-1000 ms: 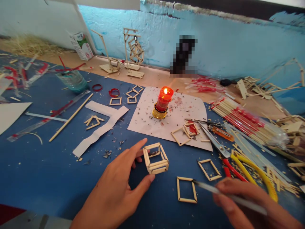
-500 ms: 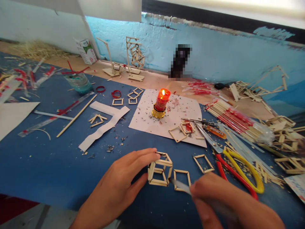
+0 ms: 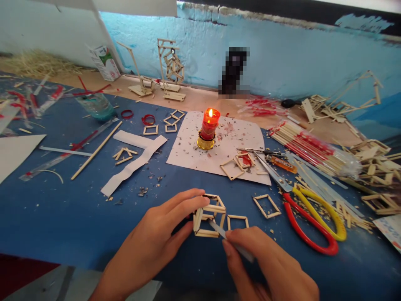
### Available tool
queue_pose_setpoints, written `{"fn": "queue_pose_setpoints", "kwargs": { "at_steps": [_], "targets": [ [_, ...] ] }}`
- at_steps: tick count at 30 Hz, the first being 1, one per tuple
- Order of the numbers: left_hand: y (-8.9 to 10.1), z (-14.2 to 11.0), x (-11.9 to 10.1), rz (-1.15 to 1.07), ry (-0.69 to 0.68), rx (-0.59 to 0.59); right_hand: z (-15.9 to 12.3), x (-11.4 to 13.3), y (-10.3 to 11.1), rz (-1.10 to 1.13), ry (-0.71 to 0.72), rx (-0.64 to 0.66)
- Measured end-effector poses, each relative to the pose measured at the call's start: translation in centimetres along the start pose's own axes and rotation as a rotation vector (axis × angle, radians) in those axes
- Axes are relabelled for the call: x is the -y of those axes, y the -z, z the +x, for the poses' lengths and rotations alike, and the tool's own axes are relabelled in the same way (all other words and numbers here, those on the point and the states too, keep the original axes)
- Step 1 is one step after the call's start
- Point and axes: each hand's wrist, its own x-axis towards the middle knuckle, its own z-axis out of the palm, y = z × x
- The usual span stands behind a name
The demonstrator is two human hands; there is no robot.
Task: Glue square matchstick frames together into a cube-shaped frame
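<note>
My left hand (image 3: 163,225) is closed on the left side of a small cube frame (image 3: 206,233) built from short wooden sticks, standing on the blue table. Some of its joints look dark. My right hand (image 3: 263,251) pinches a thin whitish translucent stick (image 3: 217,228) with a dark tip. That tip is at the cube's open front; I cannot tell whether it touches a joint. Just right of the cube lies a flat stick square (image 3: 237,217), partly hidden by my right hand. A second stick square (image 3: 273,204) lies farther right.
A lit red candle (image 3: 209,130) stands on a white sheet (image 3: 188,152) beyond the cube. Scissors (image 3: 313,244), an orange lighter (image 3: 282,164) and bagged sticks (image 3: 313,150) lie to the right. Leftward are paper strips (image 3: 138,165), a long stick (image 3: 96,150) and a cup (image 3: 95,106).
My right hand has moved left, bringing the stick's tip from the cube's lower right corner to its front opening. The left hand keeps its hold. The view has shifted slightly.
</note>
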Motion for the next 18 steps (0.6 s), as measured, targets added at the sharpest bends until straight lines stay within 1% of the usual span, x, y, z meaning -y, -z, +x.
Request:
{"fn": "queue_pose_setpoints", "kwargs": {
  "at_steps": [4,8,13,18],
  "targets": [
    [0.0,0.1,-0.1,-0.001,0.027,-0.015,-0.5,-0.5,-0.7,0.058,0.029,0.043],
    [-0.2,0.0,0.2,0.016,0.053,-0.008,0.0,-0.8,-1.1,0.139,0.034,0.086],
    [-0.2,0.0,0.4,0.027,0.059,-0.007,1.1,-0.6,-1.2,0.126,0.012,0.068],
    [-0.1,0.1,0.3,0.042,0.035,-0.008,0.7,-0.8,-1.5,0.146,-0.003,0.075]
  ]
}}
